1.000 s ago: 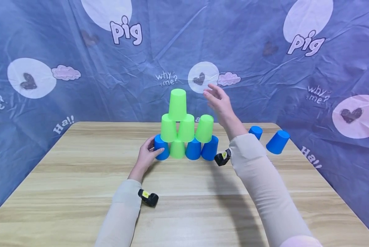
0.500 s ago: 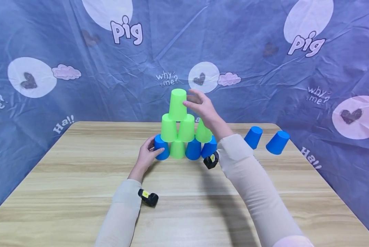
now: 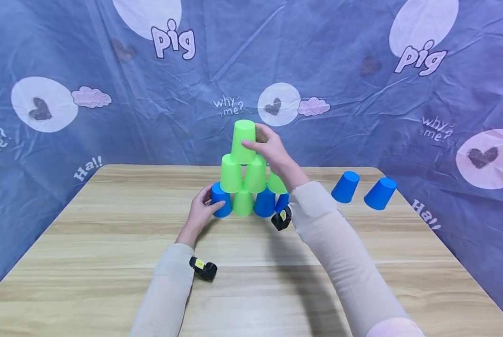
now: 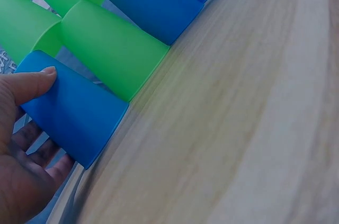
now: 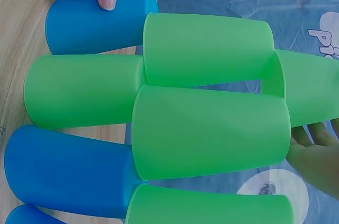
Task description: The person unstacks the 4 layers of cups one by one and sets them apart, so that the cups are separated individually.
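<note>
Upside-down plastic cups form a stepped pyramid on the table. My left hand (image 3: 200, 211) holds the leftmost blue cup (image 3: 222, 193) of the bottom row, thumb in front and fingers around its outer side. To the right of it stand a green cup (image 3: 242, 203) and a blue cup (image 3: 264, 204), then another blue cup (image 3: 282, 202) partly hidden by my right wrist. Three green cups make the middle row, the right one (image 3: 276, 184) partly covered. At the top, my right hand (image 3: 273, 149) grips a single green cup (image 3: 242, 133), which still sits over the middle-row cups.
Two blue cups (image 3: 346, 187) stand apart to the right of the pyramid, upside down on the wooden table (image 3: 108, 262). A printed blue cloth (image 3: 184, 89) hangs close behind the table and along its sides.
My right hand has moved left from beside the pyramid to the top green cup and now grips it. The left hand stays on the leftmost blue cup.
</note>
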A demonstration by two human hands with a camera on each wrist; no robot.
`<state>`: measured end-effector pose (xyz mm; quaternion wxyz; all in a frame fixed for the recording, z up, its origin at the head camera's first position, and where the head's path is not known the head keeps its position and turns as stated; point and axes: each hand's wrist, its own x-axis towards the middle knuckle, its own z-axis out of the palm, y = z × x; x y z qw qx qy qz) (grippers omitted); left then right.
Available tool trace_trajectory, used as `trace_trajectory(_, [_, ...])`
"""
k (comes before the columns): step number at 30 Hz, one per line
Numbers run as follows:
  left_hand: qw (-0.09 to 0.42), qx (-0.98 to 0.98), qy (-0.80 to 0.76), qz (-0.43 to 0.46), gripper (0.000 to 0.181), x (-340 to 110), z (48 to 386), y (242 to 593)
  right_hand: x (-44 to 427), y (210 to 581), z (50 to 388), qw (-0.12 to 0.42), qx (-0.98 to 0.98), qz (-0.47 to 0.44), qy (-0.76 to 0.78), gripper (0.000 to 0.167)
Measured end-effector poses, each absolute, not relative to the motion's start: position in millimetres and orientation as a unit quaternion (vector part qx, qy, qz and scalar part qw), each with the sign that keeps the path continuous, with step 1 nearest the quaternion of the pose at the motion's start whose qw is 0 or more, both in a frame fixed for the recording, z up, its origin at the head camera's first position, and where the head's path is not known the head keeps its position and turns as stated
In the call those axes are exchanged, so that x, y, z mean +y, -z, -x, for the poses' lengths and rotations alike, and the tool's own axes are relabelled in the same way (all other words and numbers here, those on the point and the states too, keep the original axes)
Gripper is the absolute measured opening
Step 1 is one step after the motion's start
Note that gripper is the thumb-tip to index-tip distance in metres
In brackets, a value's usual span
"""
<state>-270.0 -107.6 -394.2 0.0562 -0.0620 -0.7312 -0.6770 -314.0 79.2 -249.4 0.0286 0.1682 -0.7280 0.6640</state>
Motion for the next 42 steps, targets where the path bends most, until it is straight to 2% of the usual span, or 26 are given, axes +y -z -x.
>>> trace_trajectory(8, [0.065,-0.738,0.668,0.061,0.053,-109.1,279.7,409.0,77.4,249.4,312.9,0.037,-0.742,-0.151,-0.652,0.052])
trace_trajectory(20, [0.069,-0.735,0.671,0.065,0.053,-110.1,280.4,409.9,76.5,238.4,308.3,0.068,-0.726,-0.153,-0.667,0.052])
trace_trajectory(42, [0.067,-0.739,0.667,0.060,0.052,-109.0,279.2,408.9,120.6,216.7,307.3,0.108,-0.687,-0.129,-0.707,0.051])
